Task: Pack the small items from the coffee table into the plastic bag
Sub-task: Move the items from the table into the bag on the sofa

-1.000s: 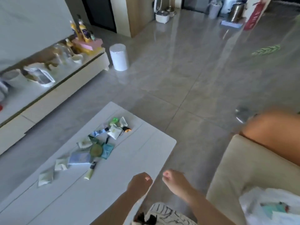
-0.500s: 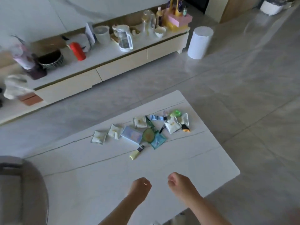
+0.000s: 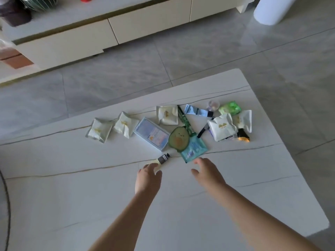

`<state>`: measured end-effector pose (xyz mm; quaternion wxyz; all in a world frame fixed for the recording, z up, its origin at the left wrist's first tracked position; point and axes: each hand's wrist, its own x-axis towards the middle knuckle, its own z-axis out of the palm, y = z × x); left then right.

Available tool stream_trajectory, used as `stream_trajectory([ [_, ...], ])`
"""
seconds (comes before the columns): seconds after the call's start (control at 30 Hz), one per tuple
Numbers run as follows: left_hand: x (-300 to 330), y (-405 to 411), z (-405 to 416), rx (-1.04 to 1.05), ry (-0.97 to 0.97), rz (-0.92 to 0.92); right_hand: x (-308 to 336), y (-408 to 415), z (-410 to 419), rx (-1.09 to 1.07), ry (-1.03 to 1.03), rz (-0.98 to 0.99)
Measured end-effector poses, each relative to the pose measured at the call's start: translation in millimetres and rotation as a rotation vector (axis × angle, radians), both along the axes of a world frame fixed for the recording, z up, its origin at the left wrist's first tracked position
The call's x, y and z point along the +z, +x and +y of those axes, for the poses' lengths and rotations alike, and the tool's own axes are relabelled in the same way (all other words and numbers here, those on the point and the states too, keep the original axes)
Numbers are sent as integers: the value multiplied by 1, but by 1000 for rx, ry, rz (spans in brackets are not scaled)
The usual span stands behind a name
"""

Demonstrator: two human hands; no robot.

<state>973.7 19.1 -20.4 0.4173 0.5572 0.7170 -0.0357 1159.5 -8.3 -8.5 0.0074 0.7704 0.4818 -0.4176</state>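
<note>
Glossy marble-look table [image 3: 90,205] | crinkly sachets [image 3: 98,130] | left hand [image 3: 147,179] seemingly touches tube [image 3: 162,159]

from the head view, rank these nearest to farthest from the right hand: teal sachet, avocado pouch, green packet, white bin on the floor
From the right hand:
1. teal sachet, just ahead of the fingertips
2. avocado pouch, beyond it, slightly left
3. green packet, at the pile's far right
4. white bin, on the floor beyond the coffee table

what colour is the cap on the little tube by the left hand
Dark grey to black, on a pale yellow tube; the cap shows best in the head view.
</note>
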Motion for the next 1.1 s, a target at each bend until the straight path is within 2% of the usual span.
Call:
stream_trajectory([
  [0.1,-36,4,15,-62,50,44,-34,3,35,35,116,-41],
  [0.23,-67,8,28,-152,86,170,-67,-1,84,238,304,-134],
  [0.33,-81,8,29,-205,130,237,-85,-6,105,387,312,-182],
  [0.5,-91,12,21,-171,48,156,-91,-7,102,534,365,-381],
  [0.6,-87,16,17,-142,22,111,-81,4,101,536,468,-368],
  [0.67,-80,23,18,-131,22,80,-70,18,100,393,453,-213],
  [0.77,-67,41,26,-110,73,47,-54,48,95,1,364,51],
  [0.9,-62,76,45,-206,186,28,-56,85,66,-330,282,103],
  [1.1,-77,122,59,-163,90,79,-81,102,22,-611,255,266],
])
